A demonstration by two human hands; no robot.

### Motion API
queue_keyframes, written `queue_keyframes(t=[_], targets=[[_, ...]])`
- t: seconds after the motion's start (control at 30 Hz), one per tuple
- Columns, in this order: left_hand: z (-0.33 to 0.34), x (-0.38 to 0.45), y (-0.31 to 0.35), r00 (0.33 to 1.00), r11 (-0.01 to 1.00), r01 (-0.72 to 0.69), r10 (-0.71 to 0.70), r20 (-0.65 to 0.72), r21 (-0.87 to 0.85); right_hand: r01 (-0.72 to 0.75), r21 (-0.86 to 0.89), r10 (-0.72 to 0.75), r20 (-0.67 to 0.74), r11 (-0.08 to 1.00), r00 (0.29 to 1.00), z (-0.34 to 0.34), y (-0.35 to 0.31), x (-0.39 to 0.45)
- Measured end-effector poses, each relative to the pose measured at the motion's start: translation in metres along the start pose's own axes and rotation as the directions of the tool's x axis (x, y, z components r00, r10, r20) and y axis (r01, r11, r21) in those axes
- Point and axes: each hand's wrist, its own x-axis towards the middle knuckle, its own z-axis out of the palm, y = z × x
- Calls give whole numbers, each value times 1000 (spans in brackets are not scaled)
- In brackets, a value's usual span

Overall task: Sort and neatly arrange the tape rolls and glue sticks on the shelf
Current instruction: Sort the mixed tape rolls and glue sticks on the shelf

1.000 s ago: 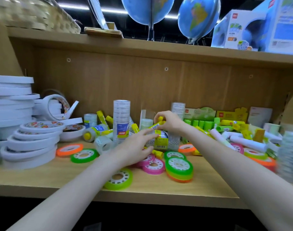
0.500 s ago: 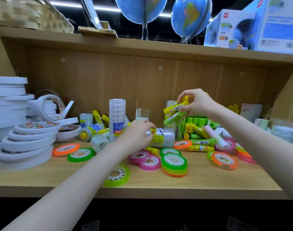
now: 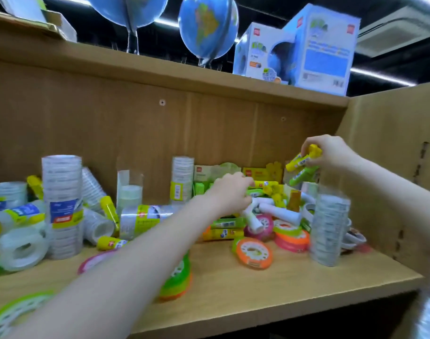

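Note:
My right hand [image 3: 331,152] grips two glue sticks, one yellow [image 3: 300,161] and one green [image 3: 303,176], raised above the back right of the wooden shelf [image 3: 282,289]. Over a heap of yellow, green and white glue sticks [image 3: 280,212] my left hand [image 3: 230,192] reaches with its fingers curled down; a yellow stick [image 3: 266,184] lies at its fingertips, and whether it holds anything is hidden. Coloured tape rolls lie around, among them an orange one [image 3: 254,253]. Clear tape stacks stand at left [image 3: 62,204], centre back [image 3: 182,177] and right [image 3: 329,228].
The shelf's side wall [image 3: 392,167] is close on the right. Green and yellow boxes [image 3: 216,170] line the back panel. Globes [image 3: 209,28] and boxes [image 3: 326,47] stand on the shelf above. Loose clear rolls [image 3: 20,250] lie at the left.
My view has swung to the right. The right hand carried the two glue sticks further right. The left hand left the lying tape pack and moved right onto the glue stick heap.

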Motion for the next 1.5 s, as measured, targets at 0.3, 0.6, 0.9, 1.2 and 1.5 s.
queue_keyframes(t=[0.3,0.6,0.9,1.2,1.5], targets=[[35,50,23,994,995,-81,76,81,64,25,-142,28,362,990,932,57,60,0],[47,52,28,993,998,-60,57,100,33,0,-136,58,421,991,905,52,78,-4],[42,30,30,999,998,-34,32,-38,-55,-101,371,37,173,923,984,9,55,-39],[11,-25,37,996,998,-20,14,-94,-68,29,90,-80,636,996,767,-39,-4,-86],[-39,-117,-29,982,992,123,-118,-147,26,111,529,-317,318,841,894,-44,-96,-76]])
